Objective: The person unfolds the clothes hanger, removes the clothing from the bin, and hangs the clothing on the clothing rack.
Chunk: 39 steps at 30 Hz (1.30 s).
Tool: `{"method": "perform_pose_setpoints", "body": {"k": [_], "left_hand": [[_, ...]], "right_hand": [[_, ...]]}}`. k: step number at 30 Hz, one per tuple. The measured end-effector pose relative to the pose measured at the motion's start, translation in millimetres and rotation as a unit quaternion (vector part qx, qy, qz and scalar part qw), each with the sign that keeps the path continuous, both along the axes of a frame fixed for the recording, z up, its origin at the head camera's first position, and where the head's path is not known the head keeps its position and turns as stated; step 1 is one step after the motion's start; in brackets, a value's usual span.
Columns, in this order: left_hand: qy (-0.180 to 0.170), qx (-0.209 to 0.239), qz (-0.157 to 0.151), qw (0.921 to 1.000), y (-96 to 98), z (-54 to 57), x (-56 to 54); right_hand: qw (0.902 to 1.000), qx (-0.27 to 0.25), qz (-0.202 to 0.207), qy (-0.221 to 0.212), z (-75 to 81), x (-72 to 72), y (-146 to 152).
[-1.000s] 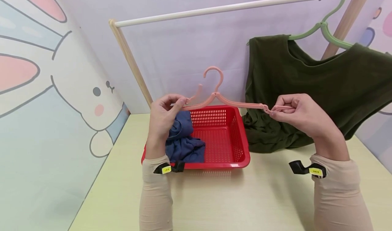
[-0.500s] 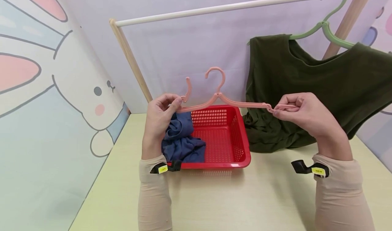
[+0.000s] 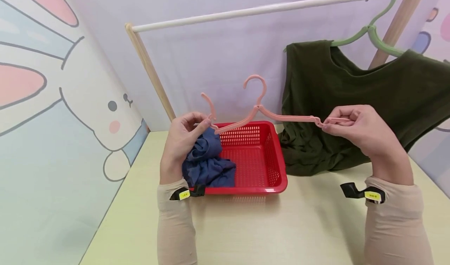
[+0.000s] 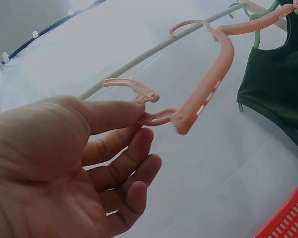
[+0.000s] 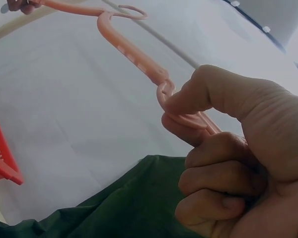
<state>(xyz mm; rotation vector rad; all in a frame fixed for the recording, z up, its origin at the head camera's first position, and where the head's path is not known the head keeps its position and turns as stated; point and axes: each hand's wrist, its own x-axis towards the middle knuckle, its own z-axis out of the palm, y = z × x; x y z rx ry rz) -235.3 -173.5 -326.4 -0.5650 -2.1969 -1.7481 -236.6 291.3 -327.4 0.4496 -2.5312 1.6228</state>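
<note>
A pink folding clothes hanger spans between both hands above a red basket, its hook pointing up. My left hand pinches the hanger's left end between thumb and index finger; a short end piece there sticks up, bent at the joint, as the left wrist view shows with the hanger. At the other end, my right hand pinches the right tip, its fingers curled. In the right wrist view the hanger passes into the grip of thumb and index finger.
The red perforated basket on the table holds dark blue cloth on its left side. Behind stands a rack with a white rod. A dark green sleeveless top hangs from it on a green hanger.
The hanger's left end piece has swung outward from leaning inward to pointing up and left. The hanger and right hand have shifted to the right; the left hand has moved slightly left.
</note>
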Motion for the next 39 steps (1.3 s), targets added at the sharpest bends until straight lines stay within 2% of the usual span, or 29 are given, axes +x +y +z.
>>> {"method": "perform_pose_setpoints", "body": {"k": [6, 10, 13, 16, 20, 22, 27, 34, 39], "left_hand": [[-0.007, -0.012, -0.01, 0.9998, -9.8, -5.1, 2.7], [0.003, -0.017, -0.027, 0.9995, -16.7, -6.1, 3.7], [-0.003, -0.026, -0.039, 0.9989, -19.7, -5.7, 5.5], [-0.021, -0.052, -0.044, 0.9974, -21.9, -5.3, 6.5], [-0.032, -0.097, -0.049, 0.9936, -23.9, -4.8, 5.9], [-0.035, -0.105, -0.054, 0.9924, -24.3, -4.6, 5.3], [-0.054, -0.101, -0.06, 0.9917, -24.4, -2.8, 5.8], [-0.076, -0.101, -0.046, 0.9909, -23.5, -1.0, 6.4], [-0.079, -0.097, -0.046, 0.9911, -21.9, 0.5, 6.5]], "right_hand": [[0.9999, -0.012, 0.006, 0.002, -3.7, 0.6, 9], [0.9996, -0.024, 0.016, 0.007, -2.3, 0.8, 14], [0.999, -0.036, 0.023, 0.01, -1.2, 1.6, 17], [0.9977, -0.06, 0.031, 0.006, -0.7, 2.0, 18], [0.9973, -0.065, 0.033, 0.009, 0.1, 2.1, 19], [0.9976, -0.062, 0.029, 0.011, 0.7, 2.2, 20], [0.9989, -0.042, 0.019, 0.012, 2.1, 2.6, 21], [0.9986, -0.049, 0.016, 0.007, 2.4, 3.4, 20], [0.9988, -0.045, 0.01, 0.014, 2.7, 3.7, 20]]}}
